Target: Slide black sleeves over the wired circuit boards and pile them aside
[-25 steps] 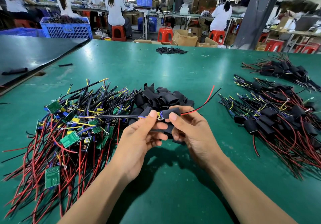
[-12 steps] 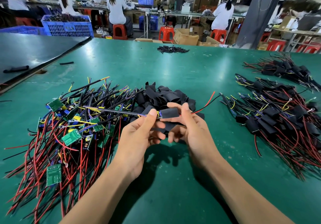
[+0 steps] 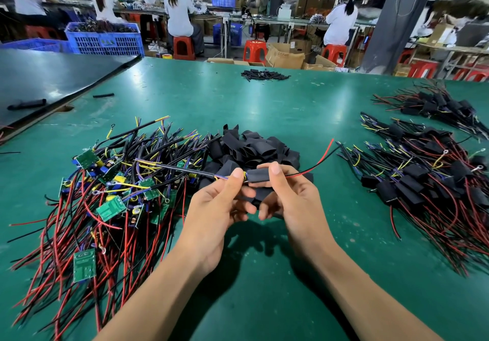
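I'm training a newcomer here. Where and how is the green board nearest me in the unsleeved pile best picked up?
Probably pinch the green board across its two long edges, from above on the near side: it lies flat atop the red wires, its near end uncovered.

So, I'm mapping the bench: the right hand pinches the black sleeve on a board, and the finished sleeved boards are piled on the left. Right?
Not quite. The head view shows the finished sleeved boards piled on the right; the left pile is bare boards. The right hand does pinch the black sleeve.
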`<state>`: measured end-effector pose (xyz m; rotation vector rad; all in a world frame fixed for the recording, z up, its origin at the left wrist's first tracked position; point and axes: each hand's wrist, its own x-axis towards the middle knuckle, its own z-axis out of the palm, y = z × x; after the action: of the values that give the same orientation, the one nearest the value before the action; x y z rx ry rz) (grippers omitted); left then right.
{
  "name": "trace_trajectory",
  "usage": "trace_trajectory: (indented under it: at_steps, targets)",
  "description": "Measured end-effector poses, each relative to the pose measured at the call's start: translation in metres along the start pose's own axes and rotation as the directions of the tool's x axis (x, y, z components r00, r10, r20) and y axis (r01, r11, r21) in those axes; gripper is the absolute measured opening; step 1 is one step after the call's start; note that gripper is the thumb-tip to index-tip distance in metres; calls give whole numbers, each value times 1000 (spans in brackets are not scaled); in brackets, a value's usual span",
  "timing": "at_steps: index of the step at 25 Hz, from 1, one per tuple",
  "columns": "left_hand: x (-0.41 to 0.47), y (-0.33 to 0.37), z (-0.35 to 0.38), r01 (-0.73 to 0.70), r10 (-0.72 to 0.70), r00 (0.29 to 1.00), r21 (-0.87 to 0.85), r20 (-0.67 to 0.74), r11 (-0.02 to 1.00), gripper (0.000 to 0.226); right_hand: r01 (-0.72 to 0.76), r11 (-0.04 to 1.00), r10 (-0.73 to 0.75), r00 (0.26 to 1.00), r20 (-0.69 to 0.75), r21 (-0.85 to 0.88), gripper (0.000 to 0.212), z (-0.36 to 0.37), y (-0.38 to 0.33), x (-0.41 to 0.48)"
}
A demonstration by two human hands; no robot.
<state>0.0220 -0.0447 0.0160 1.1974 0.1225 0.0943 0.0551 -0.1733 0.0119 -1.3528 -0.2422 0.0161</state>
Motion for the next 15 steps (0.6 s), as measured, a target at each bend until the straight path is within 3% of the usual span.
trace_trajectory:
  at_steps: [2,8,15]
  targets:
    - [-1,1,-1,-2,1,1000,24,14,1000,38,-1,1000,1,1000,16,6,34,0,1,0]
    - [-3,2,-2,9,-12,999,61,52,998,43,-27,998,21,994,106,53,50,-3,-2,0]
    - [3,5,-3,150,-144,985,-63,100,987,32,-14,1000,15,993,120,-4,26,-10,-9,2]
